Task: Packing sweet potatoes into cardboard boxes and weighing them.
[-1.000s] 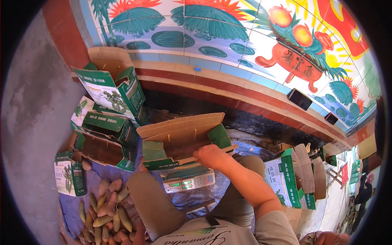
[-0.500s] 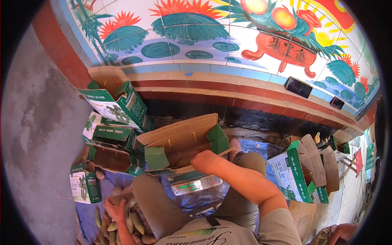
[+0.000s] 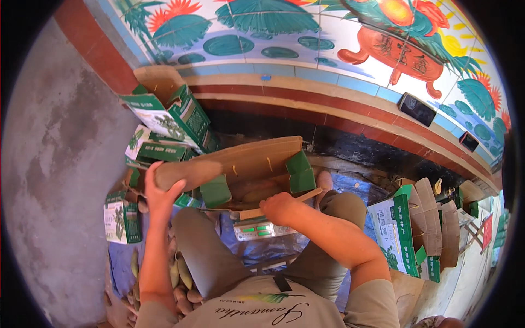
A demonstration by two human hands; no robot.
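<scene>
My left hand is raised at the left end of the open green-and-brown carton. Its fingers are round a long, earth-brown radish, which is blurred. The carton stands in front of my knees, with several radishes lying inside, partly in shadow. At the carton's near side, my right hand grips the cardboard flap, its fingertips hidden. A digital scale with lit green displays sits just below the carton. Beside my left leg, a heap of greenish and brown radishes lies on the floor.
Green-and-white cartons are stacked at the left by the wall, with another carton nearer me. More open cartons stand at the right. Blue sheeting covers the floor. Two phones rest on the wall ledge.
My left hand has risen from the heap to the carton's left end with the brown radish. My right hand stays at the near flap. The view has shifted slightly.
</scene>
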